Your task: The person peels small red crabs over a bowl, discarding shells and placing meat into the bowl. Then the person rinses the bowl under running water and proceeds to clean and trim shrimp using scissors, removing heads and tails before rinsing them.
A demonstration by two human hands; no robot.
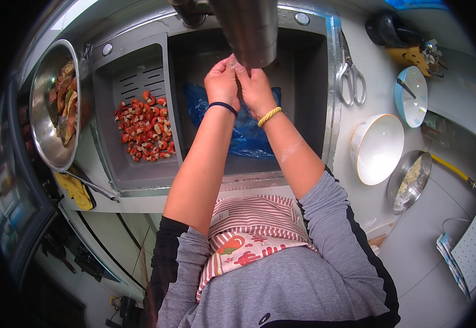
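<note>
Both my hands are raised over the right sink basin [309,109], close beneath the metal tap [249,33]. My left hand [221,85], with a dark band at its wrist, is closed, its thumb and fingertips pinched together. Against it, my right hand [257,90], wearing a yellow braided band, also has its fingers drawn in. Whatever lies between the fingertips is too small and partly hidden to name. Below the hands a blue plastic bag [246,136] spreads over the basin floor. Red-and-white pieces like crayfish tails [147,128] lie heaped in the left basin [106,82].
A steel bowl [40,123] of fish or meat pieces stands left of the sink. To the right are scissors [348,82], a white bowl [377,148], a light-blue bowl [413,112] with a utensil, and a metal bowl [424,177] of pale food. A yellow cloth [76,191] hangs lower left.
</note>
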